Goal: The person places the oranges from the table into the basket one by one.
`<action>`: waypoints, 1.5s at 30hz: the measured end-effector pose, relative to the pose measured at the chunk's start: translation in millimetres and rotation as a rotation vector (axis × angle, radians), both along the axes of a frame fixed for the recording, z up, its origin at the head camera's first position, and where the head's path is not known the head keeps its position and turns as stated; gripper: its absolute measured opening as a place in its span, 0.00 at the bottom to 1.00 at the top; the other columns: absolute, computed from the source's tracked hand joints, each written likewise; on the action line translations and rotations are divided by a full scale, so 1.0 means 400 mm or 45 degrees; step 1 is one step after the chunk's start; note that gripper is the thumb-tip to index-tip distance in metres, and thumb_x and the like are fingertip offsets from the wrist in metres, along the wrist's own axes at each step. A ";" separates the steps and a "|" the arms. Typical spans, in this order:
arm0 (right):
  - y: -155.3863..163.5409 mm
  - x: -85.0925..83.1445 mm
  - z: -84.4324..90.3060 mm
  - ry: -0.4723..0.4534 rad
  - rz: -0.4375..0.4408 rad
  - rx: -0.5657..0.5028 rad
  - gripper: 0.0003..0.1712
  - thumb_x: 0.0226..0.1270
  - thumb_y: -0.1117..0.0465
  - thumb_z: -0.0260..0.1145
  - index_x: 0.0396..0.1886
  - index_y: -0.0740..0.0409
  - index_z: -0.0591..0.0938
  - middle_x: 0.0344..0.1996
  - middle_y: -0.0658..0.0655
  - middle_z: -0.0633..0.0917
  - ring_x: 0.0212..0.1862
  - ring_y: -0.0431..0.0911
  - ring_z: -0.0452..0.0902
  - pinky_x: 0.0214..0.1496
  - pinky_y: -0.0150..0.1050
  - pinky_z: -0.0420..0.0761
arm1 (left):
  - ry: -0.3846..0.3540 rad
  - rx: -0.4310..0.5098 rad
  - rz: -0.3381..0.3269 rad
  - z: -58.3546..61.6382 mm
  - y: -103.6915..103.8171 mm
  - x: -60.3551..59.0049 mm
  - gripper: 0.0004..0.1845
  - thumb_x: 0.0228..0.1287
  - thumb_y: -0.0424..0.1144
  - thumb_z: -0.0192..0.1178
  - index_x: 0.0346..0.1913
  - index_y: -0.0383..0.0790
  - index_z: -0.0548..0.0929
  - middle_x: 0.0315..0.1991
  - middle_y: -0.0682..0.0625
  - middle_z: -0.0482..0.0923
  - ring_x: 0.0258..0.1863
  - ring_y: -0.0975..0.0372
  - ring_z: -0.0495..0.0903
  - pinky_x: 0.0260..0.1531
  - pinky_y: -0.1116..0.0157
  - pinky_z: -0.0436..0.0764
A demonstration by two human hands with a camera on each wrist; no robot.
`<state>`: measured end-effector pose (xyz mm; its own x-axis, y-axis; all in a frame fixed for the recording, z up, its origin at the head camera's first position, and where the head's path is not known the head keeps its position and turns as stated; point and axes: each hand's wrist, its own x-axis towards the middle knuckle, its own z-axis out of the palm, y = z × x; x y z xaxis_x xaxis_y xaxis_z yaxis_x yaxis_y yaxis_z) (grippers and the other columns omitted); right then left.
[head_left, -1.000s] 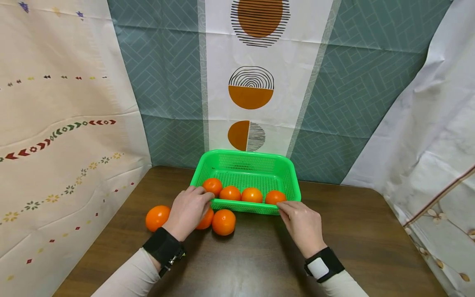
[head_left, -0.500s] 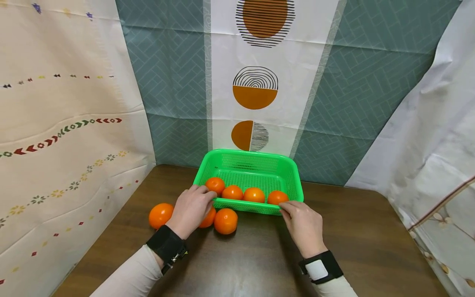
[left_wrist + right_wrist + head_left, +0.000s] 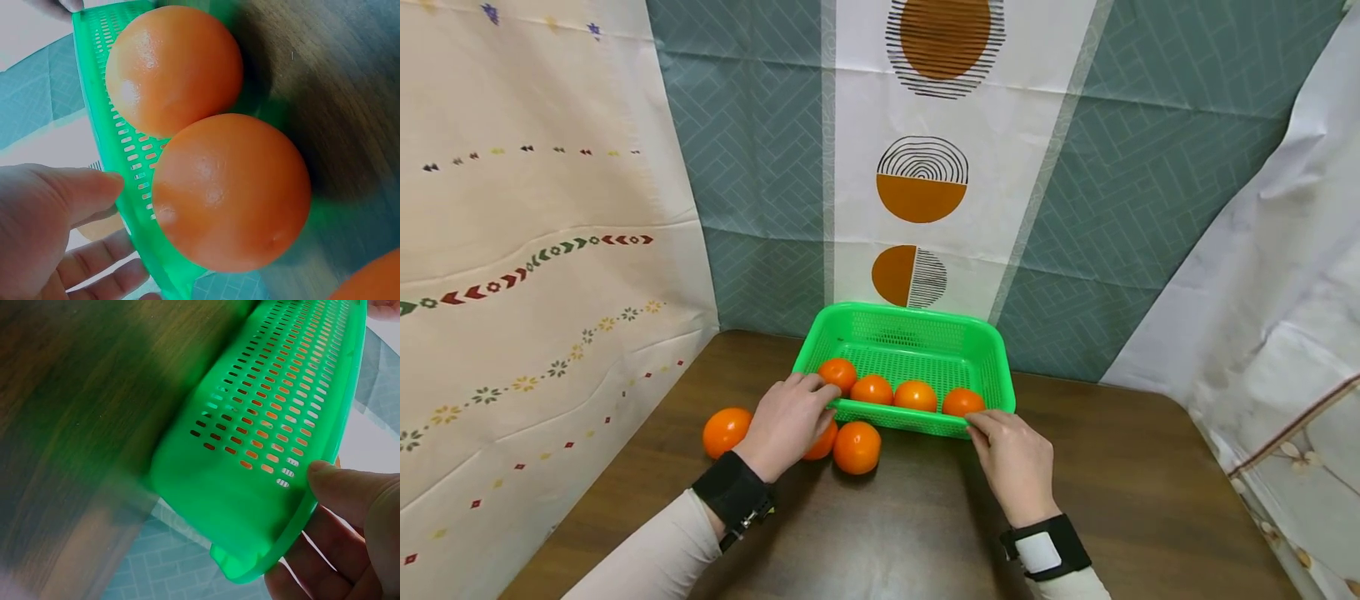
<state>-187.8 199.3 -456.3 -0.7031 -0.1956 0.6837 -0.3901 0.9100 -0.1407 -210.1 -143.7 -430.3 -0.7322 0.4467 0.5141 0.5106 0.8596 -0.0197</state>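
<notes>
A green perforated plastic basket [image 3: 917, 422] stands on the table with a row of several oranges [image 3: 915, 396] along its near side. My left hand [image 3: 786, 421] grips the near rim at the left corner, thumb on the near side and fingers over the rim. At the right end of that rim, my right hand [image 3: 1017, 462] pinches it between thumb and fingers. Outside the basket, one orange [image 3: 857, 447] lies close by its front wall. Beside it another orange [image 3: 231, 192] is partly covered by my left hand in the head view. A third orange [image 3: 727, 432] lies left of that hand.
The brown wooden table [image 3: 917, 533] extends toward me and to both sides. Behind the basket hangs a teal and white patterned cloth [image 3: 760, 208]. A cream cloth [image 3: 550, 333] borders the left side, and a white one [image 3: 1262, 333] the right.
The head view has shifted slightly, so everything appears a little farther right. Both hands keep their hold on the rim, and the basket and oranges stay in place.
</notes>
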 end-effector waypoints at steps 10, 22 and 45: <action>0.003 -0.002 0.005 0.017 -0.012 -0.006 0.13 0.54 0.59 0.81 0.41 0.47 0.91 0.36 0.49 0.89 0.38 0.48 0.86 0.27 0.46 0.82 | 0.019 0.007 0.020 0.029 -0.066 0.033 0.19 0.60 0.44 0.73 0.54 0.47 0.85 0.47 0.45 0.79 0.47 0.48 0.77 0.42 0.49 0.80; 0.007 -0.009 0.003 0.026 -0.018 -0.022 0.14 0.54 0.58 0.81 0.41 0.47 0.91 0.36 0.49 0.89 0.37 0.49 0.86 0.25 0.46 0.81 | -0.109 0.074 0.109 0.034 -0.178 0.086 0.21 0.62 0.46 0.72 0.57 0.45 0.85 0.51 0.44 0.78 0.51 0.45 0.76 0.46 0.45 0.78; -0.003 -0.003 -0.008 0.022 -0.013 -0.029 0.13 0.55 0.58 0.81 0.41 0.47 0.91 0.37 0.48 0.89 0.38 0.49 0.86 0.25 0.46 0.80 | -0.364 0.111 0.249 -0.015 -0.277 0.112 0.16 0.62 0.46 0.72 0.53 0.51 0.87 0.50 0.43 0.77 0.45 0.48 0.76 0.39 0.49 0.80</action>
